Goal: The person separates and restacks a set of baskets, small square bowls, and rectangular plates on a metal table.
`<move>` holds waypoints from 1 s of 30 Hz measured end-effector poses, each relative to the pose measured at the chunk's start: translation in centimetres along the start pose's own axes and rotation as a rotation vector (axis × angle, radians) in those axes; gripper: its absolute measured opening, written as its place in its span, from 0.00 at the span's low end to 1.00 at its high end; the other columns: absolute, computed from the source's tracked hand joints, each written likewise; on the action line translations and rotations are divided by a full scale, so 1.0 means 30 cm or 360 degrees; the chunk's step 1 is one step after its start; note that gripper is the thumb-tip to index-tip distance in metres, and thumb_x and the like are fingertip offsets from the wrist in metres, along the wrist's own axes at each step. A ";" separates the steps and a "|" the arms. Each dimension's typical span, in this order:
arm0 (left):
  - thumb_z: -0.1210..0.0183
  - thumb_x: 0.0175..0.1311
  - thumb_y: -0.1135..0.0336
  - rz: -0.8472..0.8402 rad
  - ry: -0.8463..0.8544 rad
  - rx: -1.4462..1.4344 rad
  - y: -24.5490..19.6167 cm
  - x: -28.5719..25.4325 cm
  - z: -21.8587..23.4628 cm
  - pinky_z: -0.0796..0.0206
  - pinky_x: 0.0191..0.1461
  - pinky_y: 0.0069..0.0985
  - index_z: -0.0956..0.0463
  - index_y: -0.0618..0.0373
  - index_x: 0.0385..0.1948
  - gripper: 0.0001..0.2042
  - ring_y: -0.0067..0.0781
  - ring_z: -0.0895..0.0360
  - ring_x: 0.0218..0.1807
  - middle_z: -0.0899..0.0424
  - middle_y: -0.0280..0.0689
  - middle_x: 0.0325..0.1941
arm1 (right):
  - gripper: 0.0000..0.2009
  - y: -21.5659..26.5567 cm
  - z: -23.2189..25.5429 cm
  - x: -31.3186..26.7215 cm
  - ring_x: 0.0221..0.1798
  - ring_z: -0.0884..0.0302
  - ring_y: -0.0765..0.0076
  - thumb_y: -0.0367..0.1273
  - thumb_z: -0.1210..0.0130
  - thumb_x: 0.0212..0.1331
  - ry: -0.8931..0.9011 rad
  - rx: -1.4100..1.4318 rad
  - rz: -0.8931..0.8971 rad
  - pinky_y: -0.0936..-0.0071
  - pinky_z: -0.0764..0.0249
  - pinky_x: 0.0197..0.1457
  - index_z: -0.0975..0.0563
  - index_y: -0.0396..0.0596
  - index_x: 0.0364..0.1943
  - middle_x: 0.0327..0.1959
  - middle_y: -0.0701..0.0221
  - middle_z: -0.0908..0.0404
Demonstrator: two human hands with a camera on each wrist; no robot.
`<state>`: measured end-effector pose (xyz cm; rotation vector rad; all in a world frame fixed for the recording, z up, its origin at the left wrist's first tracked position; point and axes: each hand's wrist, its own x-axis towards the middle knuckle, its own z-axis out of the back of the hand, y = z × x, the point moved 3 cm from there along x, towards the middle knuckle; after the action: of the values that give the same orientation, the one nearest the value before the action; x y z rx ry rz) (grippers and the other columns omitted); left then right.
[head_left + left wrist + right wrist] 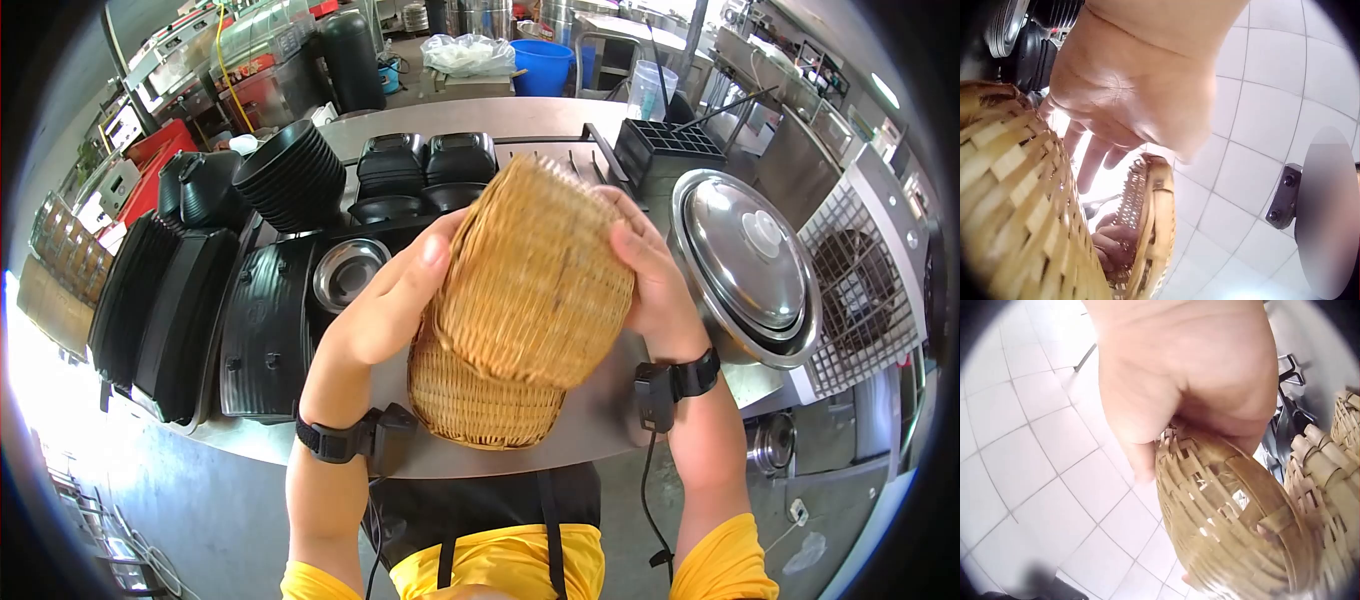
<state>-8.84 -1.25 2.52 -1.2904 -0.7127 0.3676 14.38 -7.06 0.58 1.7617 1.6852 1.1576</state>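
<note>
A woven bamboo basket is held tilted over the table in front of me. My right hand grips its right edge, thumb on one side and fingers on the other. Beside the opposite edge is my left hand, its thumb right at the weave. In the left wrist view, the left hand's fingers stretch out straight near the basket's rim, and the right hand's fingers show inside it. A second bamboo basket sits below on the table, partly covered by the held one.
Stacks of black trays and black bowls fill the left of the steel table. A small steel bowl lies beside them. On the right stand a lidded steel pot, a black compartment holder and a fan.
</note>
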 end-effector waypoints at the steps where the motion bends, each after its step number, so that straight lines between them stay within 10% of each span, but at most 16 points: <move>1: 0.63 0.76 0.37 -0.0046 0.0088 -0.0090 -0.009 -0.006 -0.001 0.51 0.76 0.32 0.43 0.69 0.71 0.40 0.37 0.39 0.74 0.33 0.47 0.72 | 0.23 0.006 0.008 -0.002 0.63 0.24 0.69 0.34 0.40 0.67 -0.0012 0.0142 0.0142 0.66 0.24 0.65 0.33 0.47 0.63 0.59 0.68 0.22; 6: 0.29 0.53 0.76 -0.0502 0.0338 0.0317 -0.066 -0.021 -0.032 0.37 0.67 0.33 0.31 0.67 0.62 0.32 0.36 0.26 0.62 0.21 0.44 0.60 | 0.34 0.014 -0.028 0.012 0.74 0.38 0.65 0.44 0.42 0.69 0.0022 0.0046 0.0370 0.59 0.35 0.74 0.42 0.48 0.73 0.70 0.67 0.33; 9: 0.31 0.55 0.75 -0.0275 -0.0159 0.0336 -0.075 -0.048 -0.095 0.34 0.63 0.35 0.26 0.65 0.57 0.25 0.44 0.21 0.55 0.19 0.47 0.53 | 0.31 -0.001 -0.006 0.021 0.75 0.39 0.66 0.42 0.47 0.73 -0.0053 -0.0065 0.0302 0.58 0.40 0.77 0.43 0.49 0.75 0.71 0.67 0.34; 13: 0.33 0.47 0.74 -0.1155 0.0001 0.1475 -0.114 -0.009 -0.137 0.31 0.58 0.37 0.20 0.60 0.50 0.23 0.44 0.21 0.47 0.19 0.40 0.46 | 0.32 0.000 0.011 0.003 0.73 0.37 0.67 0.46 0.50 0.73 -0.0129 -0.0469 0.0112 0.60 0.39 0.75 0.45 0.55 0.76 0.70 0.69 0.33; 19: 0.33 0.40 0.76 -0.0909 0.0024 0.1580 -0.100 -0.009 -0.186 0.30 0.53 0.36 0.15 0.51 0.47 0.25 0.39 0.22 0.41 0.21 0.35 0.37 | 0.41 0.008 -0.024 -0.035 0.74 0.37 0.58 0.62 0.63 0.71 0.0462 -0.0417 0.0439 0.55 0.35 0.74 0.48 0.46 0.76 0.74 0.60 0.38; 21: 0.32 0.40 0.76 -0.0772 -0.0001 0.1648 -0.101 -0.007 -0.181 0.31 0.50 0.35 0.15 0.50 0.48 0.25 0.39 0.24 0.39 0.22 0.34 0.36 | 0.45 0.034 -0.049 -0.026 0.73 0.36 0.57 0.65 0.58 0.66 0.0215 -0.0551 0.0359 0.55 0.35 0.74 0.49 0.47 0.76 0.71 0.62 0.35; 23: 0.31 0.39 0.75 -0.0788 -0.0011 0.1696 -0.095 -0.007 -0.174 0.32 0.50 0.36 0.15 0.50 0.49 0.26 0.38 0.25 0.39 0.24 0.33 0.35 | 0.43 0.058 -0.028 -0.015 0.71 0.34 0.55 0.60 0.53 0.67 -0.0280 -0.0414 0.0597 0.55 0.35 0.73 0.49 0.47 0.77 0.68 0.63 0.32; 25: 0.30 0.43 0.73 -0.0710 0.0076 0.1668 -0.088 -0.006 -0.171 0.34 0.55 0.36 0.15 0.49 0.49 0.24 0.38 0.25 0.44 0.22 0.32 0.37 | 0.37 0.067 -0.022 -0.012 0.69 0.32 0.57 0.47 0.48 0.66 -0.0197 -0.0242 0.0609 0.58 0.33 0.71 0.45 0.47 0.75 0.65 0.62 0.31; 30: 0.25 0.46 0.57 -0.0725 0.0034 0.1656 -0.095 -0.007 -0.149 0.43 0.69 0.44 0.24 0.49 0.59 0.33 0.49 0.33 0.64 0.27 0.41 0.58 | 0.28 0.066 0.040 0.011 0.56 0.23 0.67 0.19 0.54 0.60 -0.0650 -0.0380 0.0202 0.69 0.24 0.58 0.36 0.46 0.67 0.53 0.63 0.23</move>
<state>-6.42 -5.44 4.71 -0.1385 -0.6313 0.2803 16.49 -6.79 1.57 1.8210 1.1648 0.9248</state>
